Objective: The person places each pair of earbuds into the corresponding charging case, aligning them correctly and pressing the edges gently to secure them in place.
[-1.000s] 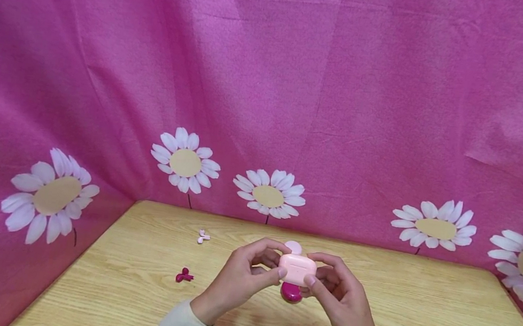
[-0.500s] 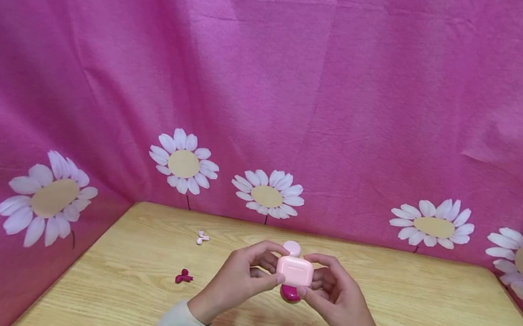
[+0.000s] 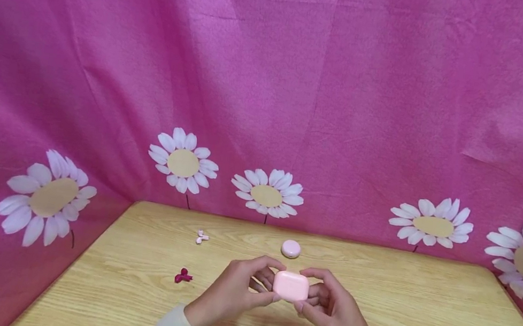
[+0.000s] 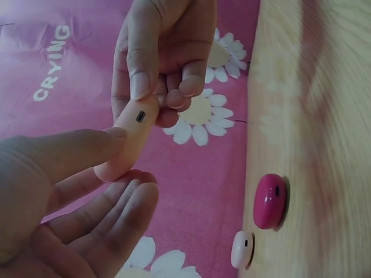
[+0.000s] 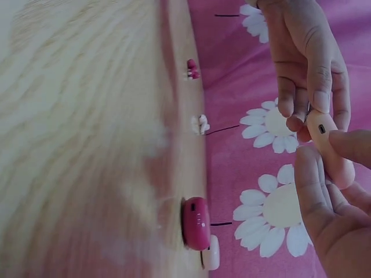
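A light pink earbud case is held above the table between both hands. My left hand pinches its left end between thumb and fingertips, and my right hand does the same at the right end. In the left wrist view, a small dark port shows on the edge of this pink case; its lid looks closed. A magenta case rests on the table below, hidden behind the hands and held case in the head view. Farther back lies a rounder pale pink case.
Left of the hands, two magenta earbuds lie together on the wooden table. Behind them is a pair of white-pink earbuds. A pink cloth with daisies hangs along the table's back and sides.
Both hands have lowered the pink case toward me and tilted it, so its broad face shows. The round pale case has come fully into view, while the magenta case is now covered in the head view.
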Motion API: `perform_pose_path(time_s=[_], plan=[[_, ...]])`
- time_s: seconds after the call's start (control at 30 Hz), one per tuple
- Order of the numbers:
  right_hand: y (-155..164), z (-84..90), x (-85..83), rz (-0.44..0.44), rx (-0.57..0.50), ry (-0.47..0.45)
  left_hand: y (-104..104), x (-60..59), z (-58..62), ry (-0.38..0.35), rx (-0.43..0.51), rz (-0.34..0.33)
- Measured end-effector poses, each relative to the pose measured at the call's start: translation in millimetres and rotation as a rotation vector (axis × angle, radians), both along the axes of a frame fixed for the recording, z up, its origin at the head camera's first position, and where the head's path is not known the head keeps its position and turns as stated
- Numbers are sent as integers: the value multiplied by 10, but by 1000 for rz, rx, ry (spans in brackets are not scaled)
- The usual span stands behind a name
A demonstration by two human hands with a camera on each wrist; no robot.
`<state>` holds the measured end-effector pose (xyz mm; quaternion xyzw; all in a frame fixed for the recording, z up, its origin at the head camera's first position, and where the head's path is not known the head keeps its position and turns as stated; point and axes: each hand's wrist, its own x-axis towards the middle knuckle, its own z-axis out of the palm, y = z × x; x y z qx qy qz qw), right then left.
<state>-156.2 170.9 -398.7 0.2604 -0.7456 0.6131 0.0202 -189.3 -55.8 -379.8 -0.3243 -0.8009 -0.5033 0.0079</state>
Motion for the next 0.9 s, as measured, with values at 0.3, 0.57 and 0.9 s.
perform_pose_path(time_s=[0.3,0.57,0.9], plan=[[69,-75,36,-13,149,15,-9,28,-104,56,-120,-30],[150,-173,15,93,279,27,-3,56,-212,83,-220,-93],[140,-214,41,173,372,-119,18,97,-306,21,-342,-134]])
